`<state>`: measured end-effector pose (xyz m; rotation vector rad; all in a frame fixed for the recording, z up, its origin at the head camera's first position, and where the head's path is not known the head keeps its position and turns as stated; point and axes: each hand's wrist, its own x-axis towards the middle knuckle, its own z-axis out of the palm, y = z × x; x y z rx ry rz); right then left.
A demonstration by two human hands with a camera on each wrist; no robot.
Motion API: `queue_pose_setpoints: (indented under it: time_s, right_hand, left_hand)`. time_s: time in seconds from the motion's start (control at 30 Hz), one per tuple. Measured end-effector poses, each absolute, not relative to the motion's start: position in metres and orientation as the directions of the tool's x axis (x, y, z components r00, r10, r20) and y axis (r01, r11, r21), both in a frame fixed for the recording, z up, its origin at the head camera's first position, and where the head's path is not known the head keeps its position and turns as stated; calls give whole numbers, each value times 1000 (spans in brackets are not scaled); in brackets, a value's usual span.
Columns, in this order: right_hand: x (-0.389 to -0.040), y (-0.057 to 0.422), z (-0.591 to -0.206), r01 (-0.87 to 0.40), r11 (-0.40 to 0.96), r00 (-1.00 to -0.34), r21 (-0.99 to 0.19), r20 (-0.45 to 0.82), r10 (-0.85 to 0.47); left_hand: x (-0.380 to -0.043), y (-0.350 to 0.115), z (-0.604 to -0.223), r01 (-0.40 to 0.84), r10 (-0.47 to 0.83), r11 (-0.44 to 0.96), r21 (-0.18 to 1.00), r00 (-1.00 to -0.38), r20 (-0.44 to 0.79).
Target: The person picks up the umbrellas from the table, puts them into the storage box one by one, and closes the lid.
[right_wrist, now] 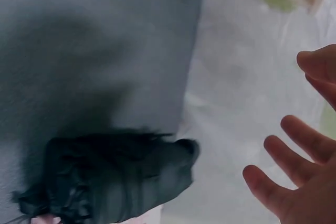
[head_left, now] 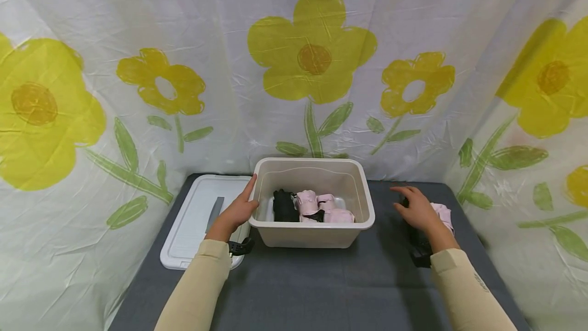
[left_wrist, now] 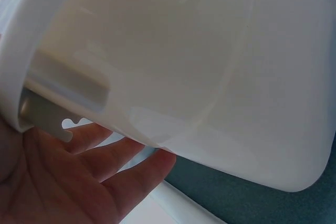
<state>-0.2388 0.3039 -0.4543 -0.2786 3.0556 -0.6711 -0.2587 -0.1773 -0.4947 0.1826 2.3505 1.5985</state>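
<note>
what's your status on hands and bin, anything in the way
Left hand touching bin at left. Right hand empty, near black roll outside. Bin uncovered, pink and black bundles inside. Lid off, left; nothing blocking the opening.

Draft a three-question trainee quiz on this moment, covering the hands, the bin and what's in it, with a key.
1. Which hand touches the beige bin?
2. True or false: the right hand is holding something.
3. What colours are the bundles in the bin? A) pink only; B) black only; C) black and pink.

Key: 1. The left hand. 2. False; its fingers are spread and hold nothing. 3. C.
</note>
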Motion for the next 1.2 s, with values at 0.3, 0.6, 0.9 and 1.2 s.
queue_pose_setpoints:
  time_s: [0.3, 0.6, 0.9, 1.2]
  right_hand:
    - [-237, 321, -472, -90, 901, -994, -425, -20, -109]
    - [-234, 328, -484, -28, 927, -999, -374, -20, -38]
    - [-235, 334, -495, 67, 932, -995, -356, -92, 36]
    - [-238, 339, -502, 99, 940, -987, -327, -149, 53]
  left_hand:
    - [-259, -178, -498, -47, 265, 374, 926, -952, -156]
    - [-257, -176, -495, -53, 250, 387, 921, -955, -159]
    - [-255, -177, -492, -45, 261, 387, 921, -953, -156]
    - [-255, -177, -492, -49, 256, 387, 921, -954, -159]
